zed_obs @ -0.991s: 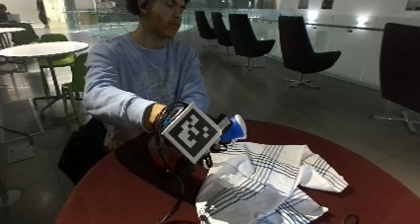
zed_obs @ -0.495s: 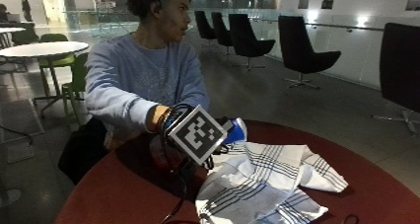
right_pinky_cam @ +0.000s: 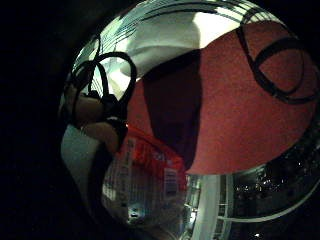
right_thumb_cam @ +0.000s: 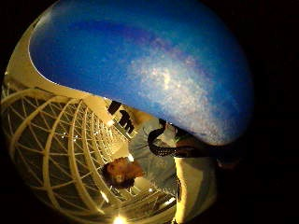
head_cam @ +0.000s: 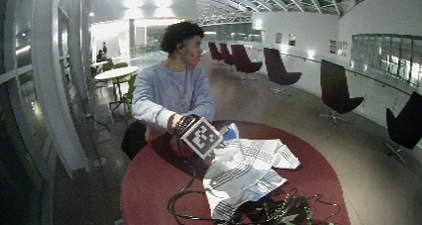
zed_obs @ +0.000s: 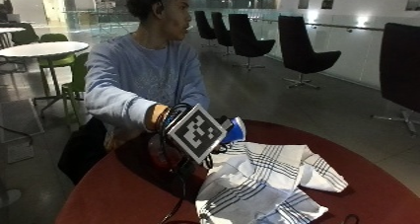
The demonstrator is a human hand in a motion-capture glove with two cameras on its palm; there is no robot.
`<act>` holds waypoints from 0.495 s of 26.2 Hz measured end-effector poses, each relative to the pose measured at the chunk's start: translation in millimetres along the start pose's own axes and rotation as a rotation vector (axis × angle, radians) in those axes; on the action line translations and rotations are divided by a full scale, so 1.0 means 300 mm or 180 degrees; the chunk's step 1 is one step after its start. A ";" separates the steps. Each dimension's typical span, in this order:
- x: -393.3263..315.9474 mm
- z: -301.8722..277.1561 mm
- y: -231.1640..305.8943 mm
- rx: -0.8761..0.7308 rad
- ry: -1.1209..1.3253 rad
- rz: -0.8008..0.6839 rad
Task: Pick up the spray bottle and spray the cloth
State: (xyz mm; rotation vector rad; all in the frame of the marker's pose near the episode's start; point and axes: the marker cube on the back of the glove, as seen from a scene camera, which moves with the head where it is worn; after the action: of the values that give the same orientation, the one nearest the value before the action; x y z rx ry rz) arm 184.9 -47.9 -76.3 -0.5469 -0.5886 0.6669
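Seated at a round red table (zed_obs: pixel 131 194), a person grips the spray bottle with the gloved right hand (zed_obs: pixel 168 121) just above the tabletop. The bottle's blue spray head (zed_obs: pixel 235 129) sticks out toward the white cloth with dark stripes (zed_obs: pixel 262 184), which lies crumpled on the table right beside it. In the little finger side palm view, curled fingers (right_pinky_cam: pixel 97 117) wrap the bottle's body with its red label (right_pinky_cam: pixel 147 167), above the red table (right_pinky_cam: pixel 240 110) and the cloth (right_pinky_cam: pixel 165 30). The blue head (right_thumb_cam: pixel 140 60) fills much of the thumb side palm view.
A tangle of dark cables (head_cam: pixel 264 212) lies near the table's front edge, beyond the cloth. A black cable loop (right_pinky_cam: pixel 280 70) rests on the tabletop. Black chairs (zed_obs: pixel 305 49) and a white table (zed_obs: pixel 39 49) stand well away behind the person.
The hand with the bottle has edged slightly toward the cloth. The cloth has not moved.
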 end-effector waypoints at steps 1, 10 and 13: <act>0.002 0.001 -0.001 0.0004 0.0011 0.0002; -0.001 -0.002 0.003 -0.0037 0.0033 0.0022; -0.003 -0.001 0.003 -0.0017 0.0052 0.0025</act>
State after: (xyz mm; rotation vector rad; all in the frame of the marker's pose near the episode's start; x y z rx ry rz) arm 184.3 -48.1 -77.4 -0.5594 -0.5734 0.6680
